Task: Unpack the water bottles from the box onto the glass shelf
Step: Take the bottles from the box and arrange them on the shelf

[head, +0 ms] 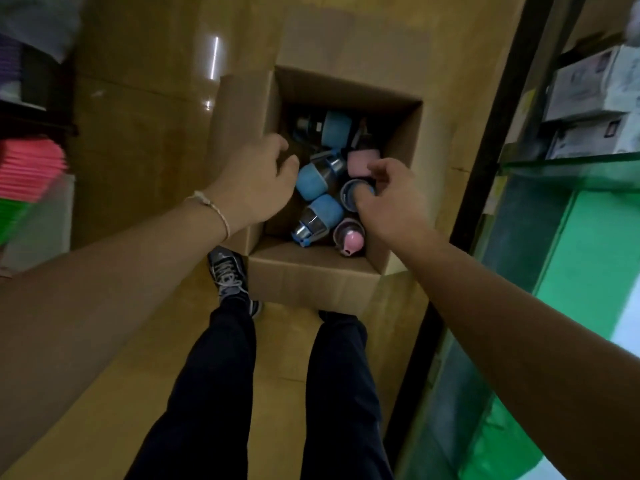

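Note:
An open cardboard box (311, 275) stands on the floor in front of my feet. Inside lie several water bottles, blue ones (317, 176) and pink ones (349, 235), jumbled together. My left hand (256, 178) reaches over the box's left flap, fingers loosely bent above a blue bottle, holding nothing that I can see. My right hand (388, 195) is inside the box at its right side, with its fingers curled round the top of a blue-rimmed bottle (348, 194). A glass shelf (568, 166) runs along the right edge of the view.
Boxed goods (588, 88) sit on the shelving above the glass shelf at right. A green panel (581, 258) lies below it. Pink and green stacked items (27, 174) stand at the left. My legs and one shoe (227, 271) are just behind the box on the tiled floor.

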